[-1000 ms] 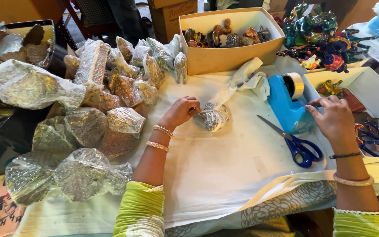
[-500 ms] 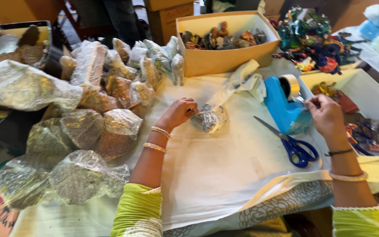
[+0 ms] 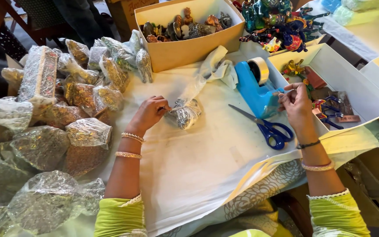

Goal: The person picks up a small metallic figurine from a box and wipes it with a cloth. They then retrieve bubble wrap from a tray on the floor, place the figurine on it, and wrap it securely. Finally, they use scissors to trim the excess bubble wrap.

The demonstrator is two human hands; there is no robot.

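Observation:
My left hand [image 3: 149, 113] rests on the white cloth and pinches the edge of a small bubble-wrapped bundle [image 3: 184, 113]. A loose tail of plastic wrap [image 3: 213, 70] runs up from the bundle toward the box behind it. My right hand [image 3: 295, 102] is at the front of the blue tape dispenser [image 3: 255, 90], with fingertips pinching the end of the tape. Blue-handled scissors [image 3: 268, 128] lie on the cloth between both hands, just below the dispenser.
Many bubble-wrapped parcels [image 3: 58, 114] pile up on the left. A tan cardboard box [image 3: 189, 46] of small figurines stands behind. Colourful figurines [image 3: 281, 26] sit at the back right. A white tray [image 3: 360, 92] with small items lies to the right.
My right hand has stayed at the tape dispenser, shifting slightly as it pinches the tape end. My left hand has kept hold of the wrapped bundle. The view has shifted a little.

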